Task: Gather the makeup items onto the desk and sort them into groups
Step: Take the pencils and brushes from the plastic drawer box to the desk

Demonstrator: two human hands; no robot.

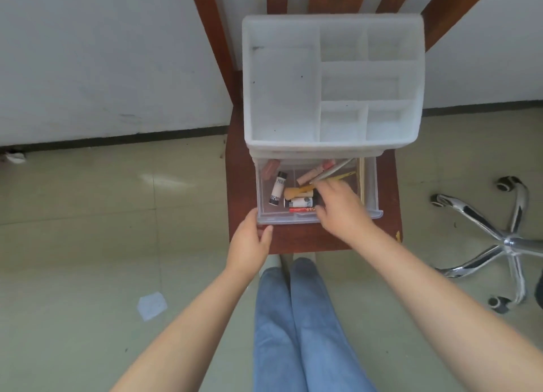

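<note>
A translucent white organizer point(282, 98) stands on a red-brown wooden chair point(388, 203). Its clear bottom drawer point(371, 186) is pulled out toward me. Inside lie a white tube with a black cap point(277, 187), a second white tube point(298, 202), a pink stick point(308, 175), a red item point(302, 209) and an orange item point(295, 191). My left hand point(249, 242) grips the drawer's front left corner. My right hand point(340, 208) reaches into the drawer's right side, closed around several thin sticks: a silver pen-like stick point(333, 171) and a yellow one point(345, 175).
The organizer's top compartments hold nothing. A chrome wheeled chair base point(499, 239) stands on the floor to the right. A white wall with a dark baseboard runs behind. My legs in blue jeans point(296, 318) are below the chair's front edge.
</note>
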